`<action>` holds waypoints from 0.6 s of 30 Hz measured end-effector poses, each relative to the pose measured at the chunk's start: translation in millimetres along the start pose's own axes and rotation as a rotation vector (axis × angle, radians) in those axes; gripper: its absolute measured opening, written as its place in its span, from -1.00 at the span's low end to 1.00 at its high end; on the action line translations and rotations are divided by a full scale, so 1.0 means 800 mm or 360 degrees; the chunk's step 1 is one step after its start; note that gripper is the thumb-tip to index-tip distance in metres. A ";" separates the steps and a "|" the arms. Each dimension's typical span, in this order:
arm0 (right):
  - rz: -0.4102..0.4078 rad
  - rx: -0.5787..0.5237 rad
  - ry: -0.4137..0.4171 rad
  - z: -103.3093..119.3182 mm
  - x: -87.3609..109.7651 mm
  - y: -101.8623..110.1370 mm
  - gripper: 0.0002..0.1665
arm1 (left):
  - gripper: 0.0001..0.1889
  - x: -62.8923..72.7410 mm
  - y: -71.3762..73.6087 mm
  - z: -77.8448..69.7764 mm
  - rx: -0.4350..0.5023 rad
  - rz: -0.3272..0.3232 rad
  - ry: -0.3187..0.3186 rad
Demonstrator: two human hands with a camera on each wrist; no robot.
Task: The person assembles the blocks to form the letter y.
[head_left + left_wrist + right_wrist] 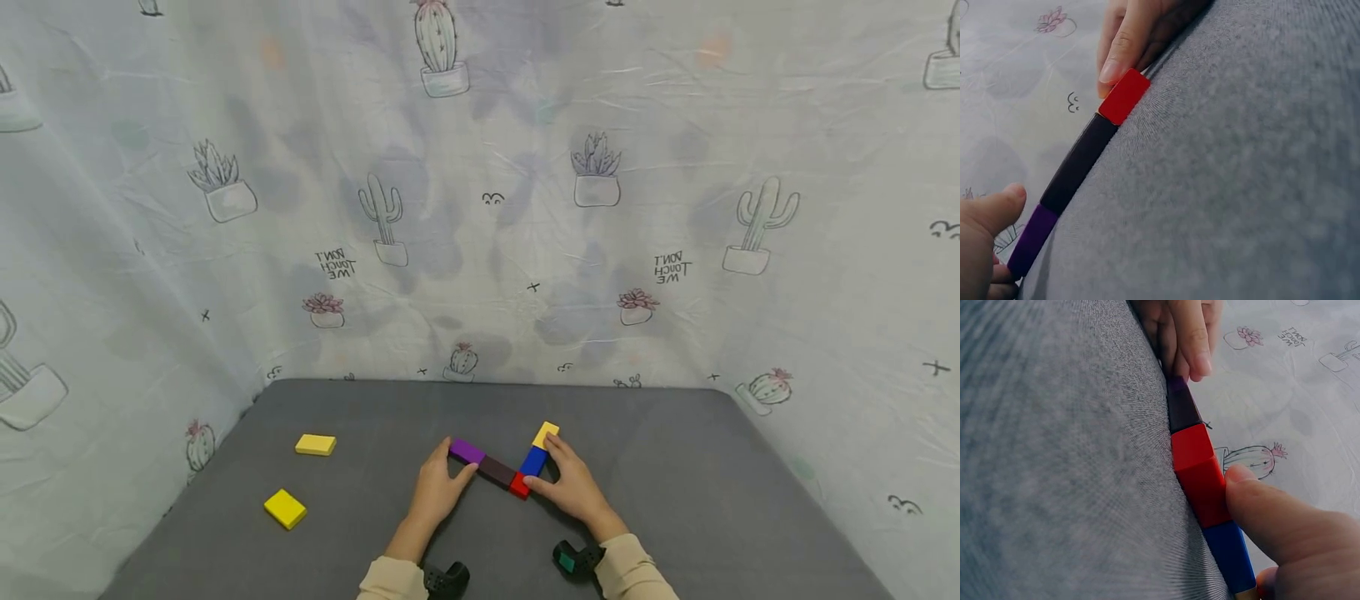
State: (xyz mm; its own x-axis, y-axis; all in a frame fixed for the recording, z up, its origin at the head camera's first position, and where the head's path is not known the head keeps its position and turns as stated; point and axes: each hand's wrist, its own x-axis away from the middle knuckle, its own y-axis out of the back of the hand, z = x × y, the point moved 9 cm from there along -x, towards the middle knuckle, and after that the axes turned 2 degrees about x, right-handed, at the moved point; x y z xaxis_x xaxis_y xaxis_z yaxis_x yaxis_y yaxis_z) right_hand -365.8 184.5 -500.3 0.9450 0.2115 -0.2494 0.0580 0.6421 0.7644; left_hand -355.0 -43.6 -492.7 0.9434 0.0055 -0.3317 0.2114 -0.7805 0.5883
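Observation:
Blocks lie end to end on the grey table (pixel 645 467) in a V shape. One leg has a purple block (pixel 467 451) and a dark block (pixel 497 472), reaching a red block (pixel 519 486) at the near corner. From there a blue block (pixel 534 461) and a yellow block (pixel 547 432) run away to the right. My left hand (pixel 435 487) holds the purple block, fingers at its outer end, thumb near the dark block. My right hand (pixel 573 487) spans the other leg, thumb against the red block (pixel 1200 487), fingers by the yellow one.
Two loose yellow pieces lie at the left, a thin one (pixel 315 445) farther back and a squarer one (pixel 285 508) nearer. A cactus-print curtain (pixel 495 250) rises behind the table. Each wrist wears a black device, one by the left sleeve (pixel 393 579).

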 end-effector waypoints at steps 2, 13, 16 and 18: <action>0.0000 0.0002 0.0000 0.000 0.001 0.001 0.03 | -0.23 0.002 0.000 0.000 0.0023 0.0028 -0.0002; 0.0008 -0.0016 -0.0002 -0.001 -0.001 0.002 0.02 | -0.27 0.017 0.023 0.008 0.0009 0.0161 -0.0035; 0.0022 -0.0019 -0.0004 -0.003 -0.001 0.000 0.02 | -0.29 0.025 0.034 0.012 -0.0012 0.0175 -0.0044; 0.0023 -0.0015 0.0003 -0.003 -0.001 0.000 0.02 | -0.31 0.030 0.041 0.016 -0.0026 0.0179 -0.0039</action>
State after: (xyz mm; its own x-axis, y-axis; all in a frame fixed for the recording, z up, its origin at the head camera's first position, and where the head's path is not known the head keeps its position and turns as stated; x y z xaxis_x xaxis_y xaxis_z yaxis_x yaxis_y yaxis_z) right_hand -367.4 186.2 -501.6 0.9451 0.2222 -0.2396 0.0414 0.6460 0.7622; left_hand -328.5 -77.5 -490.7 0.9549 -0.0971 -0.2806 0.1087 -0.7650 0.6348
